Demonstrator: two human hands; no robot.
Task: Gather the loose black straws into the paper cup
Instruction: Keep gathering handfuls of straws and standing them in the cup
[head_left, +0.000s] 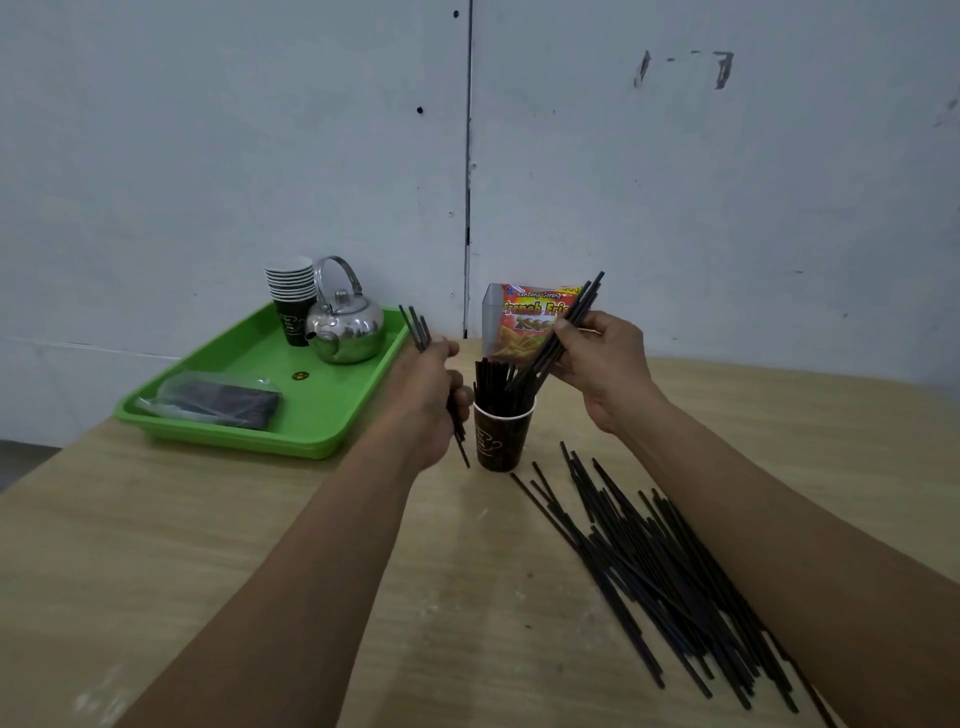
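Note:
A black paper cup (501, 436) stands on the wooden table, with several black straws (493, 382) upright in it. My left hand (428, 395), just left of the cup, grips a few black straws (415, 325) that stick out above and below the fist. Above and right of the cup, my right hand (605, 364) holds a small bundle of straws (569, 322). The bundle is tilted and its lower ends reach the cup's mouth. A large pile of loose black straws (660, 566) lies on the table to the right of the cup, partly under my right forearm.
A green tray (311, 441) at the left holds a steel kettle (345, 327), a stack of paper cups (291, 296) and a plastic bag of dark items (218, 397). A snack packet (524, 322) stands behind the cup by the wall.

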